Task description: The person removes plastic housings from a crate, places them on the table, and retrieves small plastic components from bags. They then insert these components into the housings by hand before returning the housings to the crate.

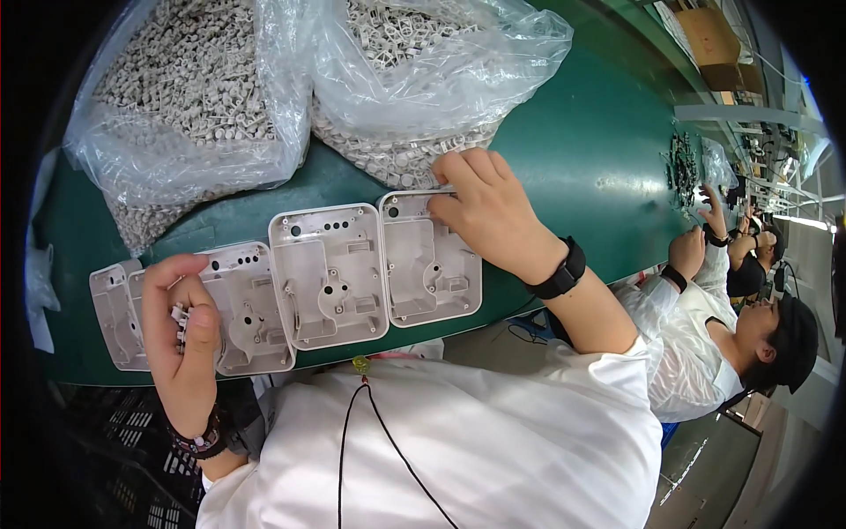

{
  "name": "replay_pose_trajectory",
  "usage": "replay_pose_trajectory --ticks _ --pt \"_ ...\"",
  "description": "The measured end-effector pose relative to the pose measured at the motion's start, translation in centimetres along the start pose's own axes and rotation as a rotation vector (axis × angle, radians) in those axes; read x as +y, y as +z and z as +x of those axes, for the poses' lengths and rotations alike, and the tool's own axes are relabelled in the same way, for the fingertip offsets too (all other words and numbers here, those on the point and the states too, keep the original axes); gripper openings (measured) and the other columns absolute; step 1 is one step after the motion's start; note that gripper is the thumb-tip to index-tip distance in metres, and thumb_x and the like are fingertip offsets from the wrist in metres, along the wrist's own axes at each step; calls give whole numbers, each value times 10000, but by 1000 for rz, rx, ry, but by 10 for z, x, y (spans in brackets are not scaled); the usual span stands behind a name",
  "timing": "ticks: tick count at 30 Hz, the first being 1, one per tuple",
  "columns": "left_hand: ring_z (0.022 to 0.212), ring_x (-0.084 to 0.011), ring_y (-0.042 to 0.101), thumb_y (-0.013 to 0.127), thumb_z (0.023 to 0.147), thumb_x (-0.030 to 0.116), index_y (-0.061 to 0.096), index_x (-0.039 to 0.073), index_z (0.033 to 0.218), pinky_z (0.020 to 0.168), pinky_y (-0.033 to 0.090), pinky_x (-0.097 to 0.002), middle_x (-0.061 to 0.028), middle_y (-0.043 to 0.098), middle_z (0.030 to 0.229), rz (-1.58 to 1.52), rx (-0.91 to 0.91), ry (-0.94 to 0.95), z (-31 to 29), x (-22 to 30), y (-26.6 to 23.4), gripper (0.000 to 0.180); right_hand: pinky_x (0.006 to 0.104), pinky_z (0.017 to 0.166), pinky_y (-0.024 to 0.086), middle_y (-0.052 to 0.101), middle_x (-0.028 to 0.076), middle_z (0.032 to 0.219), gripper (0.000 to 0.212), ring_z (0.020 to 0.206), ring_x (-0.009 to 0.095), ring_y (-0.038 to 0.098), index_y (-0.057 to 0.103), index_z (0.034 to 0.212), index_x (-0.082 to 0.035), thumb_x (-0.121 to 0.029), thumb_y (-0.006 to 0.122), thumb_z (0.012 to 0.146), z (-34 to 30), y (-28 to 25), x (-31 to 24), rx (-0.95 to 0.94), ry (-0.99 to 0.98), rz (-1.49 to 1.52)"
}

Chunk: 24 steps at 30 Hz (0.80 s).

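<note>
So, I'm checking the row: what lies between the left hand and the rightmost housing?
Two open housings sit side by side between the left hand and the rightmost housing, in the head view.

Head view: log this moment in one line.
left hand: cupping small white parts | right hand: at upper edge of rightmost gray housing, grip unclear | green table: two clear bags of small pieces

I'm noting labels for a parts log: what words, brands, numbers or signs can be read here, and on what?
No text can be read anywhere in this view.
Plastic cases: holes and ribs show, but no readable lettering.
Clear bags: no readable print.
Cardboard box: too small and blurred to tell any marking.
</note>
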State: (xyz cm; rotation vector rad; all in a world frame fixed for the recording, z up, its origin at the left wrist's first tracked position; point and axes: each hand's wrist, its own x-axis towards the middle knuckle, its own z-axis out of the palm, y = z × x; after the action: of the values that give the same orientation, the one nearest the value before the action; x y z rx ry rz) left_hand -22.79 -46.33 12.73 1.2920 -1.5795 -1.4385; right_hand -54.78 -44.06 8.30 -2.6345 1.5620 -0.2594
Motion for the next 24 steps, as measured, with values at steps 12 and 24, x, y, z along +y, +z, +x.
replay_pose_trajectory --ticks 12,24 --pt "781 -66 437 524 867 101 419 19 1084 674 344 -175 -15 500 786 -280 -219 -115 7 12 21 255 328 760 426 516 77 1024 297 888 244 495 661 922 -96 25 613 654 -25 -8 -11 152 208 149" --pt "908 -86 501 503 924 137 436 -2 1000 739 409 -201 -36 529 907 -395 -530 -64 3 18 28 171 299 594 377 558 38 819 270 708 201 535 645 924 -95 -113 712 663 36 -40 -106 315 -62 559"
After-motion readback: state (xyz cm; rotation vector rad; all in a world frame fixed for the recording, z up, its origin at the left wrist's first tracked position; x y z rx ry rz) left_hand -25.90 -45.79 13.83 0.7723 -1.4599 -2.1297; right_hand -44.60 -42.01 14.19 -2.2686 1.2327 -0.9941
